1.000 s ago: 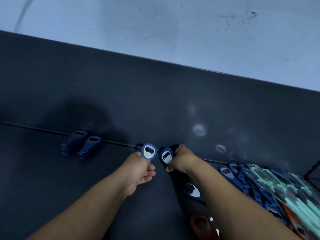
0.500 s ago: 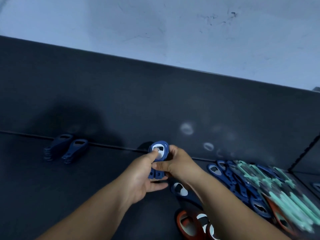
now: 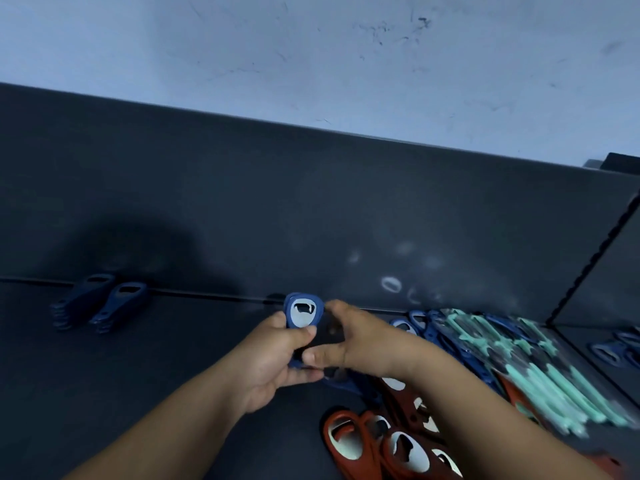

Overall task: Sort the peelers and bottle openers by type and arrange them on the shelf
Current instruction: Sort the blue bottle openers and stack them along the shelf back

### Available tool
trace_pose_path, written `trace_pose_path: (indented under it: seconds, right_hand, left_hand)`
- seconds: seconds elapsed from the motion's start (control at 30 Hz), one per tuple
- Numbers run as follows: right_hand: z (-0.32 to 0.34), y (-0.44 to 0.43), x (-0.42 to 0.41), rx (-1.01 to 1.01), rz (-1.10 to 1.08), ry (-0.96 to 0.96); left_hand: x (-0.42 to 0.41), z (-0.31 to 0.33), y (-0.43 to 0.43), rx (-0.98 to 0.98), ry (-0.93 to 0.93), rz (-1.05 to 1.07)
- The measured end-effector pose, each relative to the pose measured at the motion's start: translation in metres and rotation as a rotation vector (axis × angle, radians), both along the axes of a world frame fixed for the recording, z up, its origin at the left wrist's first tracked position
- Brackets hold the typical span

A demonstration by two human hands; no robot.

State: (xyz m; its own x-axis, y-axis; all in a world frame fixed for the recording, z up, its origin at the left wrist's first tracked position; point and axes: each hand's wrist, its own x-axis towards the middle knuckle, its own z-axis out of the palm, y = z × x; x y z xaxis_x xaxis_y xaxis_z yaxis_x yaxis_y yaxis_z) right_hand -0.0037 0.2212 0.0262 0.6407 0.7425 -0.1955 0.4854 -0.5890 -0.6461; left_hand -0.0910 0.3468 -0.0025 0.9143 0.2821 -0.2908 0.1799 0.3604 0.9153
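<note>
blue openers now stacked in left hand.

Blue stacks: two are standing left, side by side.
Held openers: at least two are being gripped.
Loose blue openers: several are lying right.
Red openers: at least four are showing.
Peelers: many are lying heaped, uncountable.

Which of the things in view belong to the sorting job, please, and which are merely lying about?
Job: held blue openers, gripped by the left hand and right hand; two sorted blue stacks; loose blue openers; red openers; teal peelers; shelf.

Not the job: scuffed wall; dark box at the top right edge.
</note>
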Motion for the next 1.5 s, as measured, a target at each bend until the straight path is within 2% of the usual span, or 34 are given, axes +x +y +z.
trace_pose_path:
  seconds: [0.03, 0.2, 0.3, 0.5, 0.57, 0.6, 0.77, 0.87, 0.97, 1.07, 1.1, 1.2, 1.23, 1.3, 1.33, 1.4, 1.5]
  right_hand:
    - [0.003, -0.006, 0.000, -0.034, -0.002, 0.005]
    - [0.006, -0.021, 0.000, -0.433, 0.047, -0.228]
    - [0.000, -0.017, -0.004, -0.486, 0.100, -0.298]
    - [-0.001, -0.013, 0.004, -0.484, 0.108, -0.261]
    - [-0.003, -0.016, 0.009, -0.388, 0.093, -0.224]
    - [-0.004, -0.017, 0.011, -0.280, 0.043, -0.135]
    - [0.000, -0.013, 0.012, 0.323, -0.195, 0.533]
    - [0.001, -0.004, 0.004, 0.456, -0.227, 0.612]
    - [-0.004, 0.003, -0.001, 0.465, -0.248, 0.471]
    - [-0.014, 0.002, 0.005, 0.346, -0.277, 0.042]
    - [-0.016, 0.000, 0.008, 0.321, -0.288, -0.043]
    - [-0.015, -0.012, 0.023, 0.334, -0.303, -0.075]
    - [-0.014, -0.019, 0.032, 0.292, -0.341, -0.185]
    - [-0.012, -0.039, 0.055, 0.066, -0.442, -0.505]
    - [-0.013, -0.051, 0.065, -0.095, -0.490, -0.598]
    - [-0.017, -0.068, 0.076, -0.394, -0.525, -0.554]
    - [-0.029, -0.077, 0.076, -0.567, -0.479, -0.512]
  left_hand:
    - [0.000, 0.000, 0.000, 0.012, 0.006, 0.007]
    - [0.002, -0.006, 0.002, 0.036, 0.028, 0.032]
    - [0.002, -0.006, 0.000, 0.043, 0.026, 0.030]
    - [0.001, -0.007, -0.002, 0.095, 0.030, 0.043]
    - [0.001, -0.006, -0.003, 0.103, 0.031, 0.062]
    - [0.001, -0.007, -0.002, 0.107, 0.032, 0.069]
    - [0.004, -0.002, -0.005, 0.037, 0.033, 0.092]
    - [0.007, 0.000, -0.009, 0.003, 0.035, 0.002]
    - [0.008, 0.000, -0.015, 0.000, 0.021, -0.060]
    - [0.007, 0.000, -0.020, -0.007, 0.015, -0.034]
    - [0.008, 0.000, -0.020, 0.001, 0.015, -0.029]
    - [0.011, 0.000, -0.018, 0.043, 0.006, -0.008]
    - [0.013, 0.000, -0.017, 0.054, 0.008, -0.003]
    - [0.015, 0.000, -0.016, 0.070, 0.015, 0.000]
    - [0.016, -0.001, -0.016, 0.073, 0.024, -0.001]
    - [0.017, -0.003, -0.018, 0.070, 0.047, -0.004]
    - [0.020, -0.005, -0.023, 0.053, 0.065, -0.021]
